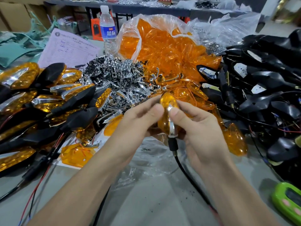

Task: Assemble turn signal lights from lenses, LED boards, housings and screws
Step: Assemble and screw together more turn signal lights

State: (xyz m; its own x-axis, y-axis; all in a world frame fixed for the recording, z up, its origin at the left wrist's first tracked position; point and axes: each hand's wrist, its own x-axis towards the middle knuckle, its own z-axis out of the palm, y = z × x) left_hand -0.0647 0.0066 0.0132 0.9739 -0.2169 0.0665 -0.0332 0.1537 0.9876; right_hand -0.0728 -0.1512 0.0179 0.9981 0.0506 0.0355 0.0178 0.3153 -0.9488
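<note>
I hold one turn signal light [167, 101] between both hands over the middle of the table. Its orange lens faces me, a chrome strip runs down its front, and a black stem with a cable [187, 173] hangs below. My left hand [140, 121] grips its left side, thumb pressed on the lens. My right hand [197, 128] grips the right side, thumb on the chrome strip. A clear bag of loose orange lenses [164, 44] lies behind. Chrome reflector parts [117, 74] are heaped at centre left. Black housings with wires [263, 88] are piled on the right.
Finished lights [40, 98] lie stacked on the left with red and black wires trailing toward me. A water bottle [107, 31] and a paper form [68, 48] stand behind them. A green device [288, 201] lies at the near right edge. Crumpled clear plastic [151, 159] lies under my wrists.
</note>
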